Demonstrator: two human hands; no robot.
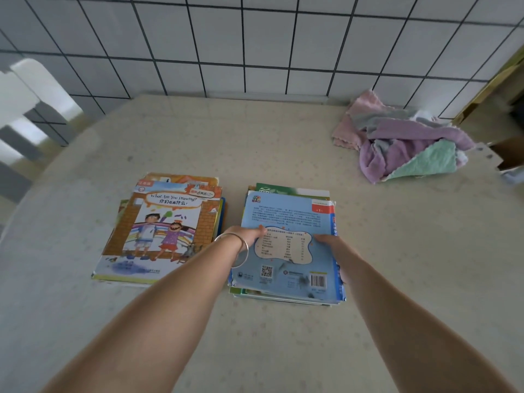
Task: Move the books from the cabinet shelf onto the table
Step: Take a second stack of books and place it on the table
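Now two stacks of books lie flat on the worktop (283,137), side by side and a little apart. Both hands are on the right stack (286,242), whose top book shows a blue back cover with a barcode. The left hand (246,236), a bangle (238,251) on its wrist, grips the stack's left edge, thumb on the cover and fingers hidden below. The right hand (330,245) holds the right edge, thumb on top, its fingers out of sight too. The left stack (161,225) lies untouched just beside the left forearm. A heap of cloths (402,140) sits far right, well apart.
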